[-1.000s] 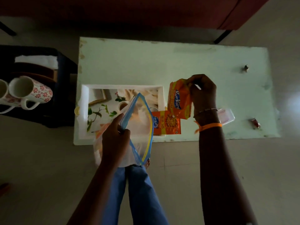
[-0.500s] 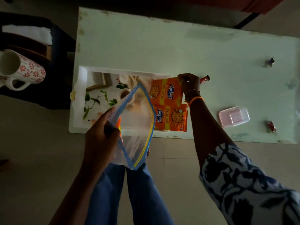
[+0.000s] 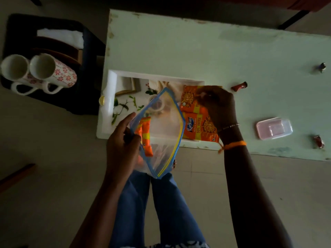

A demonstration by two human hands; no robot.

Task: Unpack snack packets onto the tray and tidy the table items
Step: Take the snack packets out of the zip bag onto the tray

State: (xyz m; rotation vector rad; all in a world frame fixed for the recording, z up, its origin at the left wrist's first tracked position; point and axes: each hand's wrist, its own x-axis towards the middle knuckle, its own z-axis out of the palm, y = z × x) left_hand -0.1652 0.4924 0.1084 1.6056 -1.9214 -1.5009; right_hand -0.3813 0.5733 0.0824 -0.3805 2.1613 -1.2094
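A white tray (image 3: 112, 81) with a leaf print lies at the near left of the pale green table (image 3: 197, 47). Two orange snack packets lie at its right end: the far one (image 3: 189, 97) and the near one (image 3: 198, 129). My right hand (image 3: 218, 104) rests over them, fingers curled on the far packet. My left hand (image 3: 123, 145) grips the edge of a clear zip bag (image 3: 166, 129) with a blue and yellow seal, held open above the tray's near edge. An orange packet (image 3: 146, 136) is still inside the bag.
A small pink lidded box (image 3: 274, 128) sits right of the tray. Three wrapped candies lie on the table: one (image 3: 239, 86) near my right hand, one (image 3: 322, 66) far right, one (image 3: 319, 141) near right. Two floral mugs (image 3: 50, 72) lie on a black stand at left.
My right hand carried the second packet down onto the tray beside the first and now rests on it. The bag in my left hand has stayed in place.
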